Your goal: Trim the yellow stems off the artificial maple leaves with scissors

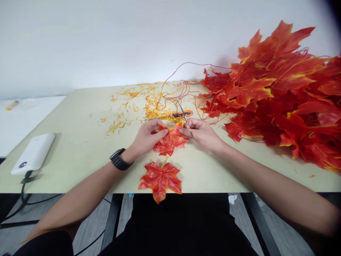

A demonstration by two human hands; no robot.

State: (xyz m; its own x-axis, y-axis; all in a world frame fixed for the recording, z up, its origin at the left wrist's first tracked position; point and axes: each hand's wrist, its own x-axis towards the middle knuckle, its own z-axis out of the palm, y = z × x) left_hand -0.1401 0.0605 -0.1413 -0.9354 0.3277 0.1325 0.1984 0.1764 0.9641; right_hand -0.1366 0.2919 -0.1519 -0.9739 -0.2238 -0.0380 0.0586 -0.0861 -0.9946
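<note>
A red artificial maple leaf (pixel 171 142) with yellow edges is stretched between both hands over the table. My left hand (pixel 149 137), with a black watch on its wrist, pinches the leaf's left side between thumb and fingers. At its upper right, my right hand (pixel 204 135) pinches the same leaf. That hand also holds slim scissors (pixel 183 113) with copper-coloured handles, their pointed end aimed up and away. Just below lies a second red maple leaf (pixel 161 179), its lower tip hanging over the table's front edge. A short yellow stem shows between the two leaves.
A large heap of red leaves (pixel 279 103) fills the right side, trailing thin red cords (pixel 183 89). Yellow trimmings (pixel 151 103) litter the back middle, beside an orange-and-black-handled tool (pixel 183 113). At left lies a white power bank (pixel 34 153) with a black cable.
</note>
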